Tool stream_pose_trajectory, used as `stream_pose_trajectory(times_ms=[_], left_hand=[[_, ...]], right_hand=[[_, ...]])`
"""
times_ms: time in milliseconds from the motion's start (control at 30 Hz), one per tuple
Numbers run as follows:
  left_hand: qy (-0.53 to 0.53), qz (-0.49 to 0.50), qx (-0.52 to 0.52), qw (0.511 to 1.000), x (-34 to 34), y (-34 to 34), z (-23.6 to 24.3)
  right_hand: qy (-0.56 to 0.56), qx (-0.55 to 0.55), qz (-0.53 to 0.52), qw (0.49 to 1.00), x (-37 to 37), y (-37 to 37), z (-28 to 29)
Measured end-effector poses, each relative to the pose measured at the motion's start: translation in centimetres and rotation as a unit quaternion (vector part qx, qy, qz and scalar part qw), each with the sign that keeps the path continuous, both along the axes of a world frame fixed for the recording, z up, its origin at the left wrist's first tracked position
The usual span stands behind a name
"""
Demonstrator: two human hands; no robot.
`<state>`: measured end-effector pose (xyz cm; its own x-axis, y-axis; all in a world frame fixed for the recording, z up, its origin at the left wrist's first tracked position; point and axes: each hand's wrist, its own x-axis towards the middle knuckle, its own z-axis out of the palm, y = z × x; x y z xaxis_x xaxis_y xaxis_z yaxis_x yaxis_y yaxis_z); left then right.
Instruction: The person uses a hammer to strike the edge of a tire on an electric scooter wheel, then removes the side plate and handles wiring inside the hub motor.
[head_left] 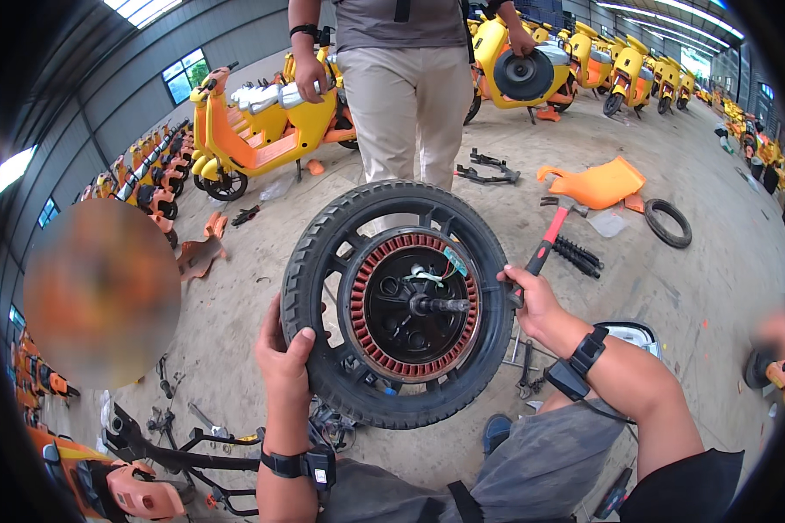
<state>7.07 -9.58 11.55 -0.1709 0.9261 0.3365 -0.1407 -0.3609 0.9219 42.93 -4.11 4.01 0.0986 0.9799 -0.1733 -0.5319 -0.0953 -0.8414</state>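
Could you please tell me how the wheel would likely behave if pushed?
Upright, the wheel would probably roll, given its round tyre. It is likely heavy for its size, with windings ringing the hub. The protruding axle might tilt it, laid face-down.

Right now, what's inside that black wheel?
Inside the wheel sit a ring of reddish coils, a black centre plate, wires and a metal axle; whatever lies behind the plate is covered.
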Motion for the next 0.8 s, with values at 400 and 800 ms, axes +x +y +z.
stream_pose_trajectory(times_ms=[400,800], left_hand=[[0.018,-0.057,0.024,0.998,1.6,-0.4,-0.4],[0.332,-0.089,0.017,0.939,8.1,-0.4,-3.9]], right_hand=[[0.105,-0.149,-0.062,0.981,1.6,-1.6,-3.6],[0.252,-0.093,-0.063,0.961,4.0,-1.3,-0.1]])
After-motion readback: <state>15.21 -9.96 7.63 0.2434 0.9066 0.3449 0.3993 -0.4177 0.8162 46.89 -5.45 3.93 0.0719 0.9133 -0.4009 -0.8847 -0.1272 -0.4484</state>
